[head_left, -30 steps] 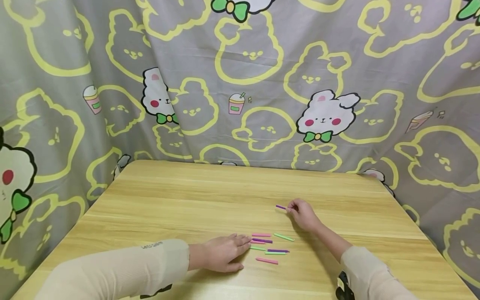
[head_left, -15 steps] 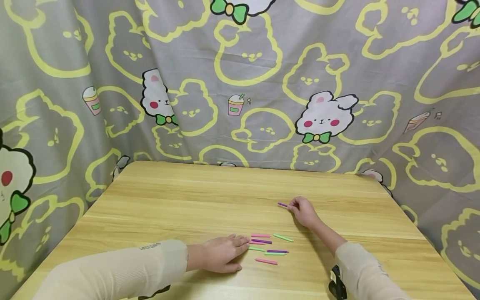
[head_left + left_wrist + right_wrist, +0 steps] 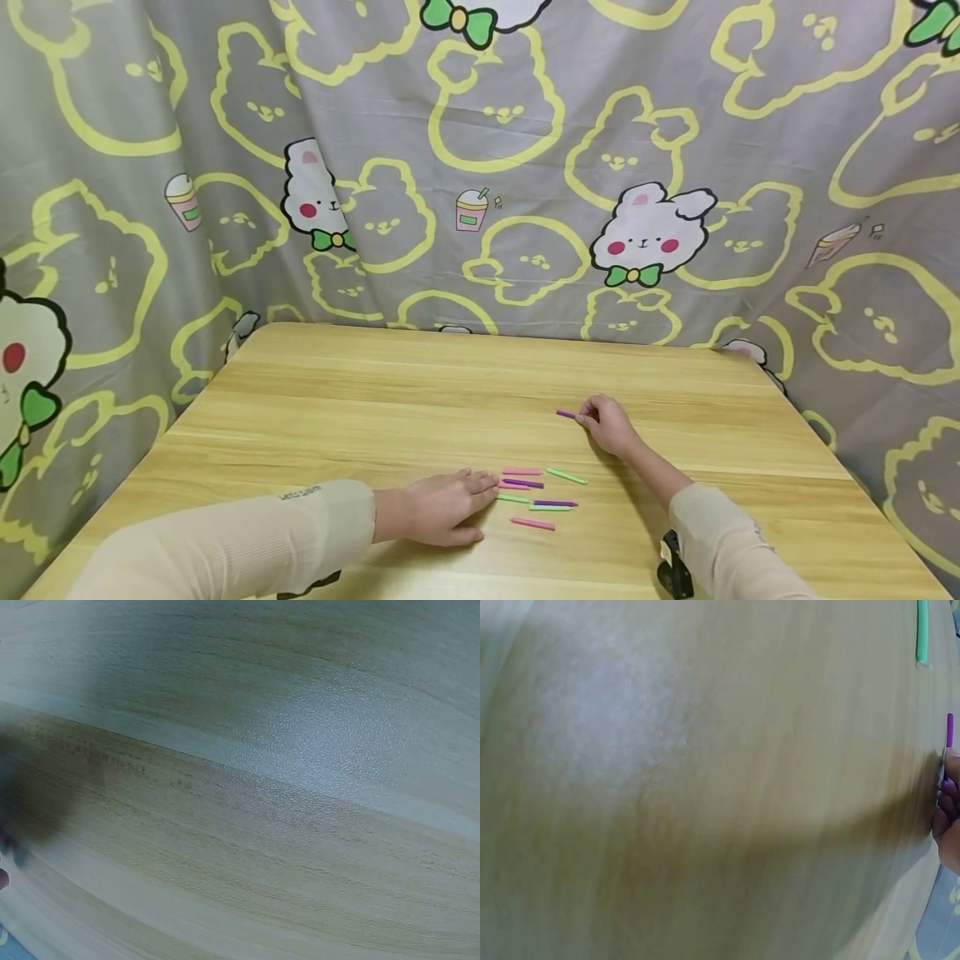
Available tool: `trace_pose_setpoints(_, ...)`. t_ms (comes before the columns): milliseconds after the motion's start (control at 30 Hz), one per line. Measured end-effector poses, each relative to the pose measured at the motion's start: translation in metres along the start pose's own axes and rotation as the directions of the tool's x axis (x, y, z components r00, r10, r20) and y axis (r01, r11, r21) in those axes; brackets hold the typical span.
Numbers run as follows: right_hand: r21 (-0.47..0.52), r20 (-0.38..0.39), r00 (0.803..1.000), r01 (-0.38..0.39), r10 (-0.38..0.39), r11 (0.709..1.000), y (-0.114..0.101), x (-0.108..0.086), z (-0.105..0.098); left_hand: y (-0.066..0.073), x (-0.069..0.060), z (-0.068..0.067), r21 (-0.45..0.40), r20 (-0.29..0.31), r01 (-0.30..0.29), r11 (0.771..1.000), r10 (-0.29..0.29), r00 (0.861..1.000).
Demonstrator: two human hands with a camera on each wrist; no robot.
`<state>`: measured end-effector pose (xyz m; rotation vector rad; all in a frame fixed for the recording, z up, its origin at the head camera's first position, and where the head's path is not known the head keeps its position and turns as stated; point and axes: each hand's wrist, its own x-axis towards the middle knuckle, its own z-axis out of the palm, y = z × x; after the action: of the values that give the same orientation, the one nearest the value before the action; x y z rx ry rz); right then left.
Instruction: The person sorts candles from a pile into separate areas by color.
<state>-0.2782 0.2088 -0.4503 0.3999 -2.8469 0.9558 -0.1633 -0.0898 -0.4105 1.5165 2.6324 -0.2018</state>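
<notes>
Pinched between the thumb and fingers of my right hand (image 3: 607, 425) is a purple stick (image 3: 566, 414), its free end pointing left, low over or on the table. The right wrist view shows the same purple stick (image 3: 950, 730) and the fingertips at its right edge. My left hand (image 3: 446, 507) lies palm down with fingers extended, its fingertips at the left ends of several sticks. Among these are a pink stick (image 3: 522, 472), a purple stick (image 3: 523, 483) and a green stick (image 3: 513, 498).
Right of the left hand lie a slanted green stick (image 3: 567, 476), a purple stick (image 3: 555, 503) touching or close to a green one (image 3: 550, 507), and a pink stick (image 3: 533, 524) nearest the front. A patterned curtain (image 3: 405, 108) hangs behind the wooden table (image 3: 375, 375).
Since the first frame my right hand has shifted slightly right with the purple stick, whose free end tipped up and then down a little. The left hand has stayed almost still.
</notes>
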Motion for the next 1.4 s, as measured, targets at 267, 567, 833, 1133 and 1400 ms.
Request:
trace_pose_setpoints(267, 0.007, 0.011, 1.000, -0.008, 0.008, 1.000, 0.000, -0.001, -0.001, 0.001, 0.001, 0.000, 0.005, 0.003, 0.000, 1.000, 0.000, 1.000)
trace_pose_setpoints(567, 0.032, 0.004, 1.000, -0.013, 0.013, 0.999, 0.000, -0.003, -0.004, 0.001, 0.001, 0.002, 0.002, -0.006, -0.002, 1.000, 0.002, 1.000)
trace_pose_setpoints(833, 0.055, -0.104, 0.994, 0.031, -0.025, 0.998, -0.005, -0.005, -0.007, -0.001, 0.001, 0.003, -0.021, -0.020, -0.005, 1.000, 0.004, 1.000)
trace_pose_setpoints(1133, 0.087, -0.212, 0.975, 0.090, -0.070, 0.992, -0.029, -0.018, -0.009, 0.000, 0.000, 0.001, -0.020, -0.008, 0.008, 1.000, -0.008, 1.000)
trace_pose_setpoints(1400, 0.144, -0.232, 0.968, 0.136, -0.100, 0.980, -0.044, -0.038, 0.003, 0.000, -0.001, 0.001, -0.016, -0.014, 0.005, 1.000, -0.005, 1.000)
